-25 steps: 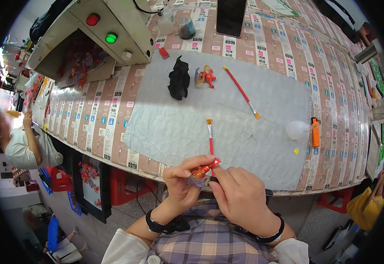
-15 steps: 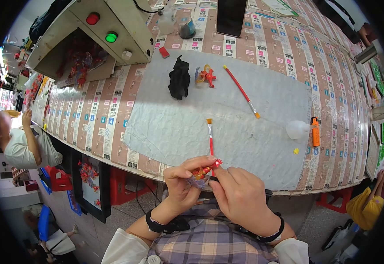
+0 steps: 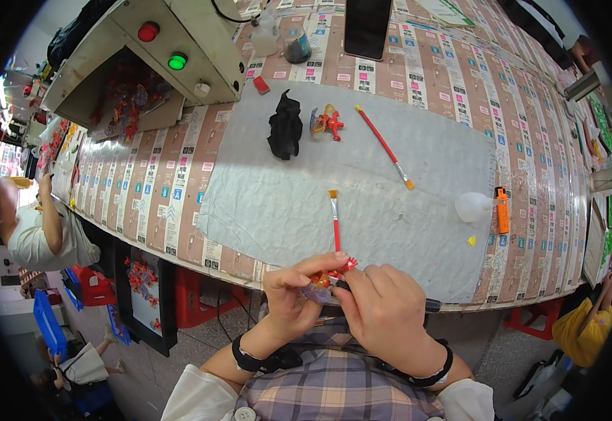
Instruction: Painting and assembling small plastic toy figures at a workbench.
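My left hand [image 3: 290, 286] is closed around a small figurine [image 3: 320, 282] in red, orange and see-through purple, held just over the table's near edge. Against its right side, my right hand [image 3: 388, 309] pinches a small tool with a dark end [image 3: 342, 284]; most of it is hidden by the fingers. Just beyond the hands lies a red-handled brush [image 3: 335, 221], bristles pointing away. A second red brush [image 3: 384, 147] rests farther right. A similar red and orange figurine [image 3: 328, 123] lies on the grey cloth [image 3: 271, 210], beside a crumpled black cloth [image 3: 285, 126].
A metal box machine [image 3: 208, 42] with red and green buttons stands at far left, figurines inside. A clear squeeze bottle [image 3: 473, 207] and orange lighter [image 3: 502, 210] lie right. A phone [image 3: 368, 28] is at the back. Co-workers sit at both sides; a black-rimmed tray [image 3: 169, 302] is below left.
The figurine has turned slightly in my left hand, and my right fingers have shifted a little against it. At the left, a person's arm has moved and a blue crate has shifted.
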`<action>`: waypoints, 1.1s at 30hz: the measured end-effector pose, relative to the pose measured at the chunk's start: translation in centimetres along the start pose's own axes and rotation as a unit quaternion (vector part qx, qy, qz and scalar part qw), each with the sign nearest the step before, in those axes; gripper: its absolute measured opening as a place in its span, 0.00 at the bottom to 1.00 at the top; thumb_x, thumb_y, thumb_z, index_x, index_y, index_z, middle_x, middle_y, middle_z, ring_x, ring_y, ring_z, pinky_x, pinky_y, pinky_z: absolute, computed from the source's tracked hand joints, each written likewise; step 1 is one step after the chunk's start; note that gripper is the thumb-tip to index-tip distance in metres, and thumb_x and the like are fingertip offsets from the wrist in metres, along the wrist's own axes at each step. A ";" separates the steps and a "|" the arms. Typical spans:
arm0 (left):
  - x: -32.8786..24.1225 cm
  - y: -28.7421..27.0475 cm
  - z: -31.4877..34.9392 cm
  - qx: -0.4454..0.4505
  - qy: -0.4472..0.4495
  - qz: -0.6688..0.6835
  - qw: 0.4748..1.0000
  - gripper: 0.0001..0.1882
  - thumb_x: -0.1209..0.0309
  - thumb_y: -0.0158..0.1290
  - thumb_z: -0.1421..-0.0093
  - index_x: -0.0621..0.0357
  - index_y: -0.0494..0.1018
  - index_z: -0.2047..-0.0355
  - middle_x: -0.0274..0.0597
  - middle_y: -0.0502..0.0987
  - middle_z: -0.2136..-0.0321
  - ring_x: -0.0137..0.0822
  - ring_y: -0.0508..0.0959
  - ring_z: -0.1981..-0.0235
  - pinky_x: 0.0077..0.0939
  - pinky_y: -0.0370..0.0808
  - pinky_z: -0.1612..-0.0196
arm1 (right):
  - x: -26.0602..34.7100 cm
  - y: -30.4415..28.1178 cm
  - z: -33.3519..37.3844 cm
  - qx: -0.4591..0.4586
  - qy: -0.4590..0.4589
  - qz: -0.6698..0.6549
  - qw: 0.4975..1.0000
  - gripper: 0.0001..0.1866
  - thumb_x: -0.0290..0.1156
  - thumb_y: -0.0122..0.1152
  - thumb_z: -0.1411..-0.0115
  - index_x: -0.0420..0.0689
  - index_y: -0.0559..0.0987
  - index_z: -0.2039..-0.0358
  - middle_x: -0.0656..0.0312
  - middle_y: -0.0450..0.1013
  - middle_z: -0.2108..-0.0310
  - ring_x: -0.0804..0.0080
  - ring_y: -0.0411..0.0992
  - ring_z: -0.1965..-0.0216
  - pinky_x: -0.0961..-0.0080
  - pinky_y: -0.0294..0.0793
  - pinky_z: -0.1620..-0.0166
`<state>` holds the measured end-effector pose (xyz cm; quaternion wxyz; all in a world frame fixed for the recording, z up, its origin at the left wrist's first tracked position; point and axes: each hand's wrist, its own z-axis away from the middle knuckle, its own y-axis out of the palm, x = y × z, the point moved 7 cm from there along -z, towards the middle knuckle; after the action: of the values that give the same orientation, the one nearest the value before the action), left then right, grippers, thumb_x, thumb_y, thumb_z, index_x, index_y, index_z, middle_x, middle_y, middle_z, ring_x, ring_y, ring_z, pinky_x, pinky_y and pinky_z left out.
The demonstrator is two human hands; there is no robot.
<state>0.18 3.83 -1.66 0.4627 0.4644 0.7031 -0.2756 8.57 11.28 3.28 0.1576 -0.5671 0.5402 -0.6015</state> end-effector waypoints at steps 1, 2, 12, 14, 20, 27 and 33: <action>0.0 0.0 0.1 0.004 0.004 -0.006 1.000 0.22 0.89 0.45 0.47 0.51 0.48 0.61 0.67 0.66 0.54 0.55 0.69 0.50 0.45 0.67 0.48 | -0.1 0.0 0.0 -0.001 0.000 -0.001 1.000 0.10 0.34 0.59 0.51 0.43 0.74 0.71 0.65 0.63 0.82 0.71 0.65 0.80 0.76 0.63 0.78; 0.0 0.0 0.0 -0.003 0.003 -0.008 1.000 0.22 0.87 0.45 0.46 0.51 0.48 0.61 0.66 0.67 0.55 0.53 0.70 0.51 0.44 0.68 0.48 | -0.1 0.0 0.1 -0.002 0.000 -0.002 1.000 0.09 0.34 0.59 0.51 0.43 0.74 0.71 0.65 0.63 0.82 0.71 0.65 0.80 0.76 0.63 0.78; -0.1 0.1 -0.1 -0.014 -0.008 -0.009 1.000 0.23 0.87 0.46 0.46 0.51 0.47 0.62 0.63 0.69 0.57 0.49 0.71 0.52 0.41 0.69 0.48 | -0.7 0.1 0.5 0.008 0.010 -0.097 0.995 0.09 0.34 0.56 0.47 0.43 0.74 0.69 0.64 0.65 0.82 0.70 0.67 0.81 0.75 0.64 0.78; -0.1 0.1 -0.1 -0.011 -0.010 -0.010 1.000 0.23 0.88 0.46 0.46 0.51 0.47 0.62 0.63 0.69 0.57 0.49 0.71 0.52 0.41 0.69 0.48 | -0.7 0.3 0.6 0.006 0.009 -0.100 0.995 0.08 0.34 0.56 0.47 0.43 0.74 0.69 0.64 0.65 0.82 0.70 0.67 0.81 0.75 0.64 0.79; -0.2 0.2 -0.3 -0.006 0.002 -0.024 1.000 0.23 0.88 0.46 0.46 0.51 0.47 0.63 0.62 0.69 0.58 0.49 0.72 0.52 0.42 0.68 0.47 | -0.8 0.4 0.6 -0.002 0.008 -0.105 0.994 0.08 0.34 0.56 0.47 0.43 0.74 0.70 0.64 0.64 0.83 0.71 0.66 0.81 0.75 0.64 0.79; -0.4 0.1 -0.3 -0.002 0.011 -0.040 0.999 0.22 0.87 0.47 0.47 0.51 0.48 0.63 0.61 0.70 0.58 0.50 0.72 0.53 0.43 0.68 0.47 | -0.7 0.4 0.5 0.007 0.007 -0.100 0.995 0.07 0.33 0.57 0.48 0.44 0.74 0.71 0.64 0.65 0.82 0.71 0.66 0.81 0.75 0.64 0.79; -0.4 0.1 -0.3 0.002 0.012 -0.036 0.999 0.22 0.87 0.48 0.47 0.51 0.48 0.63 0.61 0.70 0.59 0.50 0.72 0.53 0.44 0.68 0.48 | -0.9 0.4 0.5 0.001 0.010 -0.121 0.993 0.07 0.33 0.56 0.47 0.44 0.73 0.71 0.64 0.65 0.82 0.70 0.67 0.81 0.75 0.65 0.79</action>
<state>0.19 3.97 -1.14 0.4434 0.4432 0.7240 -0.2879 9.15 11.63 2.39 0.0788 -0.6217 0.4684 -0.6228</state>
